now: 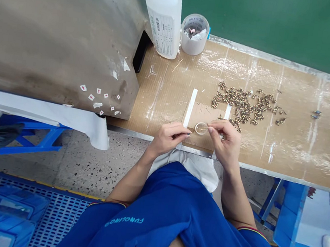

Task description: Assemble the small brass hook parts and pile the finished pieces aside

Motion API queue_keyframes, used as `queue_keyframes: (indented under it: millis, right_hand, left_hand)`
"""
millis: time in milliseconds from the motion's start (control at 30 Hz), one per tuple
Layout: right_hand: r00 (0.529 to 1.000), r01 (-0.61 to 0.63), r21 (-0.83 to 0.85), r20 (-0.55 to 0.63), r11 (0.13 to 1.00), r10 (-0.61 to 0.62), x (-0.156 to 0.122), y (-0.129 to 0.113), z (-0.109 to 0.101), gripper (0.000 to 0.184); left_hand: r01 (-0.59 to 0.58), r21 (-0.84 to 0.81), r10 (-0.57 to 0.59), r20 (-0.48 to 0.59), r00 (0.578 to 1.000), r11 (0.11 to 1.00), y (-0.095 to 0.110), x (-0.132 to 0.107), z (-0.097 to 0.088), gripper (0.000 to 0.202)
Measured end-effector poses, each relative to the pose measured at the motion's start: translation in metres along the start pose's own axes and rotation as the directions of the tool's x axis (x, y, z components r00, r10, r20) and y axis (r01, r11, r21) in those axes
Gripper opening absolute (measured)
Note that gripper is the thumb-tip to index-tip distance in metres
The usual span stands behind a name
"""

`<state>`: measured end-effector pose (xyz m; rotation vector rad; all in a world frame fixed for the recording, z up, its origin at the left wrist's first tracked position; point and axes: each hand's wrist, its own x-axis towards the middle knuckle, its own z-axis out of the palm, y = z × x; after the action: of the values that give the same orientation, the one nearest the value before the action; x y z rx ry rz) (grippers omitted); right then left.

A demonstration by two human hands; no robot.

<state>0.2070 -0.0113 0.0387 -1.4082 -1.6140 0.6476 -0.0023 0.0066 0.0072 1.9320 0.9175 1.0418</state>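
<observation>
At the centre of the frame, on the near edge of the cardboard-covered bench [301, 149], the right hand [225, 143] pinches a thin stick [204, 128] whose tip reaches over a small clear round dish [200, 128]. The left hand [169, 137], just left of the dish, is curled narrow, thumb against fingertips (whether it grips anything I cannot tell). A scatter of small brass parts [245, 103] lies just above the right hand, a white strip [190, 107] above the left, and a white bottle [164, 18] and a clear cup [194, 35] stand at upper centre.
</observation>
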Motion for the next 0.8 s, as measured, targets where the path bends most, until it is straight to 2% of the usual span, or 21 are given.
queue_keyframes:
  millis: [100, 167, 333, 433, 567, 700, 800]
  right_hand:
    - [0.990, 0.020, -0.039, 0.138, 0.999, -0.014, 0.000, 0.000, 0.000, 0.012]
    - [0.983, 0.025, -0.039, 0.181, 0.999, -0.018, 0.002, 0.001, -0.004, 0.017]
    - [0.997, 0.002, -0.163, 0.078, 0.987, 0.011, 0.031, 0.024, -0.023, 0.015]
    - [0.992, -0.019, -0.265, 0.112, 0.964, 0.050, 0.056, 0.044, -0.029, 0.011]
    - [0.975, 0.078, -0.313, 0.223, 0.946, -0.007, 0.078, 0.058, -0.025, 0.011]
    - [0.943, 0.191, -0.354, 0.324, 0.916, -0.071, 0.083, 0.060, -0.022, 0.016]
    - [0.933, 0.219, -0.398, 0.354, 0.891, -0.072, 0.085, 0.061, -0.022, 0.018]
  left_hand:
    - [0.005, -0.002, -0.005, -0.001, 1.000, 1.000, 0.001, 0.000, 0.000, 0.015]
    - [0.011, -0.003, -0.011, 0.000, 1.000, 1.000, 0.001, 0.000, -0.001, 0.017]
    - [0.021, -0.024, -0.021, -0.017, 1.000, 0.999, 0.001, 0.001, 0.000, 0.017]
    - [0.014, -0.031, -0.015, -0.025, 1.000, 0.999, 0.001, 0.001, 0.000, 0.018]
    - [-0.002, -0.035, 0.000, -0.045, 0.999, 0.999, 0.000, 0.001, 0.000, 0.021]
    - [0.009, -0.036, -0.011, -0.054, 0.998, 0.999, 0.000, 0.001, 0.000, 0.022]
    - [0.008, -0.044, -0.011, -0.058, 0.998, 0.999, 0.001, 0.001, 0.000, 0.021]
